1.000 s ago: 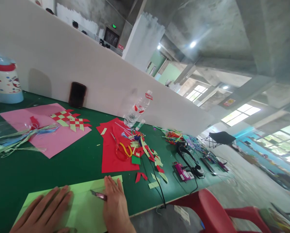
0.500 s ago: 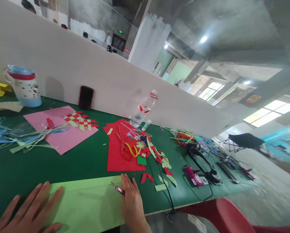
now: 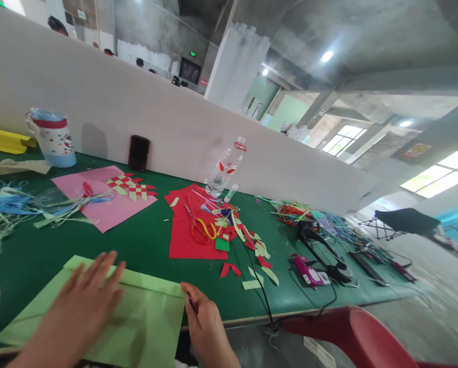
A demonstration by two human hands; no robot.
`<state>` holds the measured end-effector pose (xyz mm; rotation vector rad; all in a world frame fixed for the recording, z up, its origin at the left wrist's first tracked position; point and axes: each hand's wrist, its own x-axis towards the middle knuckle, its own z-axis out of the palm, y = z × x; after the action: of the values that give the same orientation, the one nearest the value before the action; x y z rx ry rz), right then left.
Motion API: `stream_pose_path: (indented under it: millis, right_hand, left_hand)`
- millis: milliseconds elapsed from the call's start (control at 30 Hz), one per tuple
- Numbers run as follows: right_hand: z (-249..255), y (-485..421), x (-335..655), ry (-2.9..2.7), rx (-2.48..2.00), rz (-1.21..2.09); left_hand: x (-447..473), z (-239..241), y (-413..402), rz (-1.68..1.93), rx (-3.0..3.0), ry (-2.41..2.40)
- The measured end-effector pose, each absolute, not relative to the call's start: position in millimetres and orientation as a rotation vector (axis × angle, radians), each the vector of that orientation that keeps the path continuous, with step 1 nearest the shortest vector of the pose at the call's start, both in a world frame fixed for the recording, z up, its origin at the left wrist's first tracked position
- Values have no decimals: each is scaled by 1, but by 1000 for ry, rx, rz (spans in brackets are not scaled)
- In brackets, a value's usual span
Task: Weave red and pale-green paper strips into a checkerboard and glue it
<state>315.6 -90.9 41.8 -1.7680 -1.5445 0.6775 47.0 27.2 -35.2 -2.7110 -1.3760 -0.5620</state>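
A light green sheet of paper (image 3: 152, 317) lies slanted at the table's near edge, with a narrow folded-looking strip along its far edge. My left hand (image 3: 87, 301) lies over the left part of the sheet, fingers spread and slightly blurred, holding nothing. At the sheet's right end, my right hand (image 3: 206, 319) is closed around a small craft knife (image 3: 191, 301) with a dark purplish handle. Its thumb and forefinger touch the paper's right corner. The knife's blade is hard to make out.
Beyond lie red paper (image 3: 181, 245) with scissors (image 3: 202, 228) on it, green and red scraps (image 3: 252, 284), and pink paper (image 3: 110, 217) bearing woven red-and-green pieces. A water bottle (image 3: 224, 171), a phone (image 3: 139, 152) and a flask (image 3: 56, 140) stand by the wall. A black cable crosses the right side.
The green sheet has turned, its right end now lower. My left hand has moved right and farther onto the sheet. My right hand has shifted slightly left, its knife now mostly hidden.
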Motion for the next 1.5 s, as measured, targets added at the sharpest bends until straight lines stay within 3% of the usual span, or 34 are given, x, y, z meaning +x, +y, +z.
stream_pose_path:
  millis: [100, 267, 767, 1100, 1500]
  right_hand:
    - [35, -95, 316, -1419, -1711, 744]
    - [20, -110, 348, -1189, -1774, 703]
    - [20, -166, 343, -1811, -1756, 507]
    - [-28, -170, 329, -1868, -1902, 141]
    - [7, -167, 337, -1877, -2052, 158]
  left_hand:
    - [85, -45, 2, -560, -2777, -1057]
    - [97, -54, -11, -454, -2861, -1013]
    - [76, -40, 16, -665, -2847, -692]
    - [77, -39, 13, -695, -2792, -631]
    - [77, -46, 11, -653, -2821, -670]
